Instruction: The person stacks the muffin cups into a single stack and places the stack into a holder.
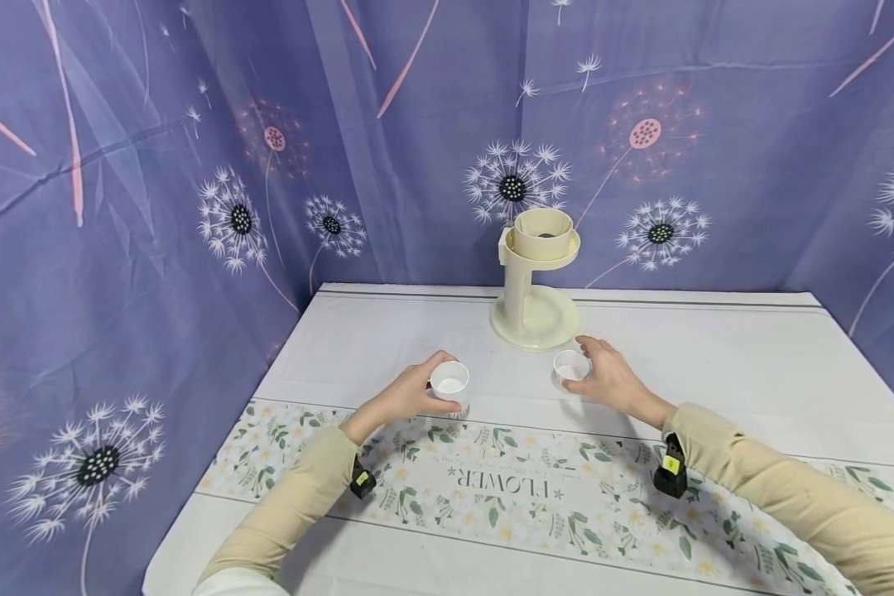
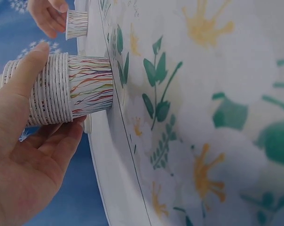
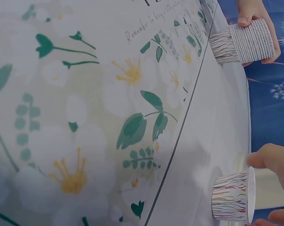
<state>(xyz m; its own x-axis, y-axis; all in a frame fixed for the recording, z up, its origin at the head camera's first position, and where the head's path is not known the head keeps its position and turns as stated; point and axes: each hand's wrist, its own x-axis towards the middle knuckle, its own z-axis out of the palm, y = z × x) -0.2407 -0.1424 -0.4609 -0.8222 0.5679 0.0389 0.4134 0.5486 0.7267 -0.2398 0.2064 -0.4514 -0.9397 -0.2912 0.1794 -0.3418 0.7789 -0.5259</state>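
Note:
My left hand (image 1: 402, 393) grips a stack of white paper cups (image 1: 449, 379) over the tablecloth. Coloured wavy lines cover the lowest cup of the stack (image 2: 90, 87), with many rims packed above it in the left wrist view. To the right, a single paper cup (image 1: 570, 362) with the same pattern stands upright on the table. Around it my right hand (image 1: 612, 381) is spread, thumb on the near side and fingers on the far side. A gap shows between the fingers and the single cup (image 3: 230, 197) in the right wrist view.
Behind the cups stands a cream stand (image 1: 517, 290) with a round base and a ring holding a cream cup-shaped piece (image 1: 542, 240). A white tablecloth (image 1: 685, 348) with a floral band covers the table. Blue dandelion-print curtains (image 1: 417, 165) hang at the back and sides.

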